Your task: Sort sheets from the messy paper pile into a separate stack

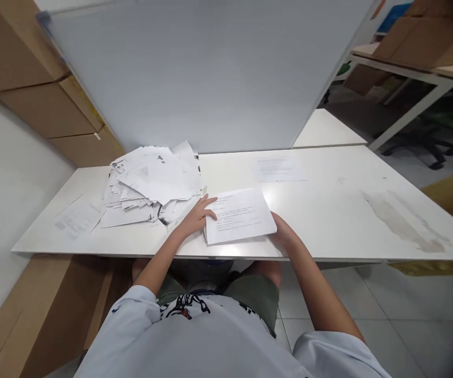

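A printed sheet of paper lies near the front edge of the white table, in front of me. My left hand rests on its left edge with fingers stretched flat on the paper. My right hand is at the sheet's right lower corner; its fingers are tucked under or behind the paper and mostly hidden. A messy pile of white papers sits just left of my left hand.
A single printed sheet lies further back on the table, another sheet at the far left. A large whiteboard leans behind the table. Cardboard boxes stand at the left; another desk is at the right.
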Motion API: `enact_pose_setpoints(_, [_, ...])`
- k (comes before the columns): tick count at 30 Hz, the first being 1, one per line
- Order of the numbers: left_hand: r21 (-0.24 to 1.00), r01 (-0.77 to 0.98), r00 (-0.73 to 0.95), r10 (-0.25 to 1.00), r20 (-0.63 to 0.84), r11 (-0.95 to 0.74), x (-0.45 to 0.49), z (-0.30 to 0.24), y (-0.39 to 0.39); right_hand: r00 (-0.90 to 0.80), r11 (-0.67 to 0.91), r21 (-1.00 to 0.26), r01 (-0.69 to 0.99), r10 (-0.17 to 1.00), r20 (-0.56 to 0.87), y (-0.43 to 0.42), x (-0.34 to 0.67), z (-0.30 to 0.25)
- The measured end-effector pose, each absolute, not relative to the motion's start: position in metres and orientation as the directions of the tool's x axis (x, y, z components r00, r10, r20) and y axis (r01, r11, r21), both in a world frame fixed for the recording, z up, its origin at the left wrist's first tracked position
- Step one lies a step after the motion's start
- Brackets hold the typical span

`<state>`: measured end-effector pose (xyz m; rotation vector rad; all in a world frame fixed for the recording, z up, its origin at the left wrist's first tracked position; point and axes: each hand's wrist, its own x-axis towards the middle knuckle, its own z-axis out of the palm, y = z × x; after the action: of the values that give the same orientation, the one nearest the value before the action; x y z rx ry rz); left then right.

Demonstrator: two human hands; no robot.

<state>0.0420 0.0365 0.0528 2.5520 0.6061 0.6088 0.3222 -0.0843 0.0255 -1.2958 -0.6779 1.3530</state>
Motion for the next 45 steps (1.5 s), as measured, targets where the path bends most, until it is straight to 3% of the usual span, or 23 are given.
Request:
enact_pose_setpoints(4, [0.472, 0.339, 0.819, 0.502, 0.277, -0.814, 0.064, 0.053, 0.039, 0.173, -0.275, -0.875, -0.398, 0.914, -0.366, -0.084, 0.337, 0.023])
enact_pose_setpoints(8, [0.484, 0.395, 0.77, 0.569, 0.29, -0.781, 0.075, 0.052, 0.045, 0.254, -0.256, -0.953, -0.159, 0.923, -0.291, -0.079, 0.351, 0.017])
enact_pose_setpoints(13, [0.745, 0.433, 0.527, 0.813, 0.247, -0.507, 0.094, 0.054, 0.016, 0.444, 0.025, -0.996, -0.09, 0.896, -0.018, -0.093, 0.369, 0.005])
enact_pose_setpoints(15, [0.823, 0.326, 0.586, 0.782, 0.21, -0.465, 0.108, 0.052, -0.009, 0.521, 0.03, -0.999, -0.045, 0.854, 0.002, -0.103, 0.373, 0.001])
enact_pose_setpoints(19, [0.872, 0.08, 0.623, 0.707, 0.335, -0.483, 0.139, 0.036, -0.054, 0.64, 0.019, -0.999, 0.027, 0.768, 0.032, -0.122, 0.376, -0.003])
enact_pose_setpoints(24, [0.881, 0.137, 0.423, 0.831, 0.362, -0.454, 0.153, 0.004, -0.065, 0.607, 0.052, -0.998, 0.044, 0.792, 0.068, -0.133, 0.379, -0.007])
enact_pose_setpoints(28, [0.865, 0.144, 0.329, 0.848, 0.416, -0.481, 0.149, -0.003, -0.054, 0.607, 0.026, -1.0, -0.003, 0.794, 0.019, -0.135, 0.381, -0.012])
enact_pose_setpoints(35, [0.721, -0.094, 0.436, 0.623, 0.65, -0.686, 0.138, 0.017, -0.045, 0.513, 0.166, -0.986, 0.003, 0.846, 0.144, -0.141, 0.385, -0.007])
enact_pose_setpoints(38, [0.78, -0.092, 0.475, 0.662, 0.581, -0.619, 0.139, 0.015, -0.043, 0.435, 0.14, -0.99, 0.022, 0.89, 0.135, -0.14, 0.388, 0.0])
enact_pose_setpoints(42, [0.91, 0.067, 0.46, 0.822, 0.335, -0.408, 0.14, 0.012, -0.044, 0.481, -0.068, -0.988, 0.141, 0.877, 0.008, -0.139, 0.393, 0.01])
enact_pose_setpoints(45, [0.944, 0.104, 0.498, 0.838, 0.224, -0.314, 0.133, 0.021, -0.045, 0.467, -0.17, -0.974, 0.146, 0.88, -0.084, -0.144, 0.396, 0.018])
